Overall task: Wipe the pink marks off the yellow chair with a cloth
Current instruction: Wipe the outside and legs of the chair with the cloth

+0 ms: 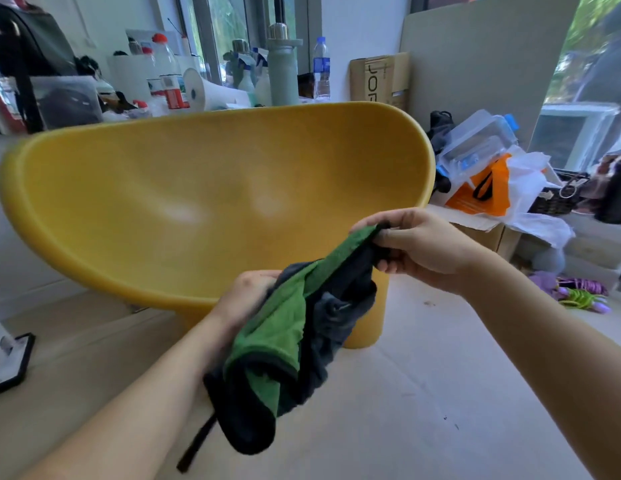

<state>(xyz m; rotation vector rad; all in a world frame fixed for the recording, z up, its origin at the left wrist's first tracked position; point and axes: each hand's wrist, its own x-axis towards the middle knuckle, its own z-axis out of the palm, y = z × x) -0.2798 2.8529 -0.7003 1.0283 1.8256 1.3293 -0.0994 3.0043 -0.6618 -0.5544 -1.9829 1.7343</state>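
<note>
The yellow chair [215, 188] stands on the floor right before us with two faint pale patches [181, 213] in its seat, and we seem to be getting the green-and-dark cloth [285, 334] ready, left hand [248, 296] and right hand [416, 247] each keeping a tight grip on it, so next it must go down on those patches.

Place: I take it for a lived-in home room | counter [307, 99] by the window [229, 26] crowded with a water bottle [321, 69], spray bottles [247, 76], a flask [283, 67] | cardboard box [378, 79], plastic bags [531, 188], a toy [579, 292] on the floor [440, 375]
</note>
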